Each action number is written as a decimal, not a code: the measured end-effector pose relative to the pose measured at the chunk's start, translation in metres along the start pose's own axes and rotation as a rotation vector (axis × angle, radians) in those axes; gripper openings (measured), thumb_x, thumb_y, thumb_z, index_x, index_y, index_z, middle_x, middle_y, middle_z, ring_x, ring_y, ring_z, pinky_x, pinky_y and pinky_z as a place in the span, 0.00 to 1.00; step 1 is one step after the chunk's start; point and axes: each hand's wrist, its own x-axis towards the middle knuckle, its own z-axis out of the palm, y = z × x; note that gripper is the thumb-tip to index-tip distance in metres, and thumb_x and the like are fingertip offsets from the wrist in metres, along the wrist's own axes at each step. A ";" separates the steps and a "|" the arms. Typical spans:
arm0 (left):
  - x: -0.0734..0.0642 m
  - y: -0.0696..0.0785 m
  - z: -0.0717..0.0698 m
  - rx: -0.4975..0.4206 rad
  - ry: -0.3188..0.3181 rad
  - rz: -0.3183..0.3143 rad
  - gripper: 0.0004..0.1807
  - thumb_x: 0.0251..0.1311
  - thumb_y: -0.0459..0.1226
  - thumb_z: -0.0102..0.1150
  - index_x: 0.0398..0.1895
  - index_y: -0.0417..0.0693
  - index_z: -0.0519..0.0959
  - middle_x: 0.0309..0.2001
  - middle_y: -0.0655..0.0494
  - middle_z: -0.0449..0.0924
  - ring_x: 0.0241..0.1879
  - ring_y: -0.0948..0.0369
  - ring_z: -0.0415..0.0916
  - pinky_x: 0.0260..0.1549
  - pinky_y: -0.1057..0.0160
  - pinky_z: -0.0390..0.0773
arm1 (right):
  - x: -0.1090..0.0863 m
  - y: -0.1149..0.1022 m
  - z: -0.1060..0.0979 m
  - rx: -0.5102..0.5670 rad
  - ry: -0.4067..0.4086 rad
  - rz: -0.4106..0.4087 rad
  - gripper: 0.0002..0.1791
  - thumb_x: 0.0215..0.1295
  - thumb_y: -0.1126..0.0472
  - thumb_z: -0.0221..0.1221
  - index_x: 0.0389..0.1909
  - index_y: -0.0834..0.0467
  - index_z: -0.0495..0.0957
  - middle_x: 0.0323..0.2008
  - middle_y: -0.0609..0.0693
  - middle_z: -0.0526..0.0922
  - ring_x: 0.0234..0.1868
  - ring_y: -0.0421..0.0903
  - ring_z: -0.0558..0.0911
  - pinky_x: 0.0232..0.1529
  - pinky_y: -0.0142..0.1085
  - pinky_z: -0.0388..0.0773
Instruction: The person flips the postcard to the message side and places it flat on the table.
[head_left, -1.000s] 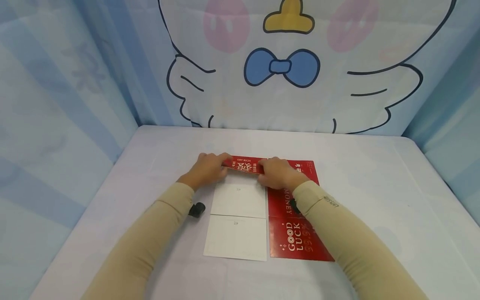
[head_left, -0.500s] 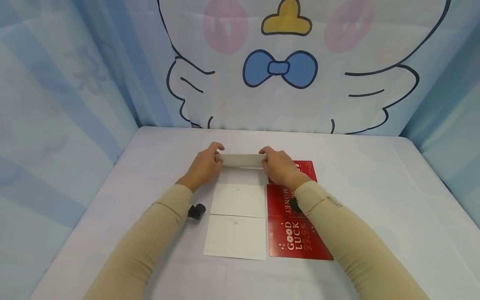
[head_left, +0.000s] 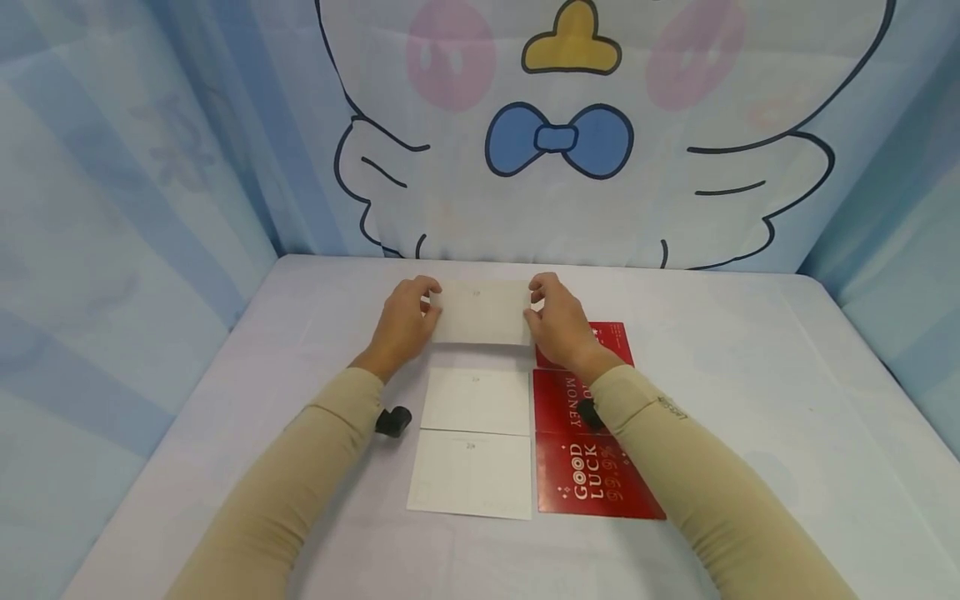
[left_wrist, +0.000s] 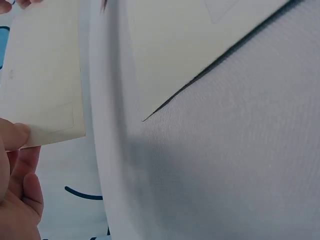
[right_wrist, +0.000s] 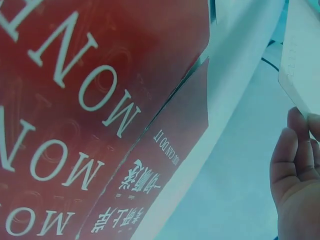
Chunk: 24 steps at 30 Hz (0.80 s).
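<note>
A card, its plain white back facing me with a small faint mark near the top, stands raised between my two hands at the far end of the left column. My left hand pinches its left edge, the thumb on the white face in the left wrist view. At the opposite edge, my right hand pinches it by thumb and fingers. Below lie two white-backed cards, a middle one and a near one. Beside them lies a column of red printed cards, partly covered by my right arm.
A white cloth-covered table lies under everything. Behind it hangs a blue curtain with a cartoon print. Black wrist cameras sit under the forearms.
The far left card has turned over from its red printed side to its white back, held by both hands. The hands have moved slightly away from me. The other cards stay put.
</note>
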 end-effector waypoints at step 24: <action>-0.001 -0.010 0.018 0.143 -0.305 -0.073 0.33 0.64 0.35 0.65 0.71 0.37 0.67 0.65 0.36 0.62 0.64 0.46 0.65 0.67 0.52 0.62 | -0.007 -0.002 0.016 -0.176 -0.244 0.117 0.40 0.66 0.57 0.65 0.75 0.62 0.60 0.69 0.63 0.63 0.66 0.58 0.67 0.61 0.50 0.73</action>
